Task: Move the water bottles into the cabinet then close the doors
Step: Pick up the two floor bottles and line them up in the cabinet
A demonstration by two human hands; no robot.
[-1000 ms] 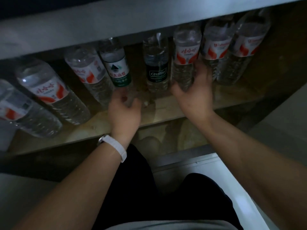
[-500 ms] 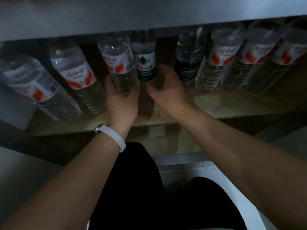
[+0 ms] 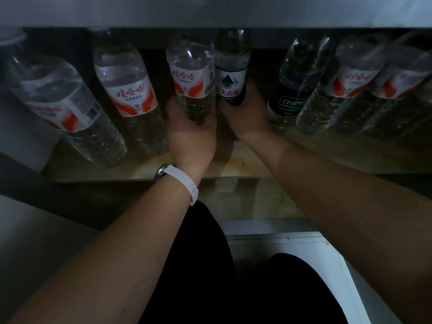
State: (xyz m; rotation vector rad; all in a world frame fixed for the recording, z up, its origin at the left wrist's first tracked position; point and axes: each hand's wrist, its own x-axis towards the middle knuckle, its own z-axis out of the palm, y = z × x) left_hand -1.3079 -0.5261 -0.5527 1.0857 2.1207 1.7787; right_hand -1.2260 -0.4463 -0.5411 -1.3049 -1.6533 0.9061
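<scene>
Plastic water bottles (image 3: 126, 94) stand in a row on the wooden cabinet shelf (image 3: 236, 161), dim under the overhanging top. The left hand (image 3: 191, 136), with a white wristband (image 3: 184, 182) behind it, curls round the lower body of a red-labelled bottle (image 3: 190, 73) in the middle of the row. Just beside that stands a green-labelled bottle (image 3: 231, 69), and the right hand (image 3: 247, 115) wraps its base from the right. A black-labelled bottle (image 3: 292, 90) stands just right of that hand, with two more red-labelled ones beyond it. Two others stand further left.
</scene>
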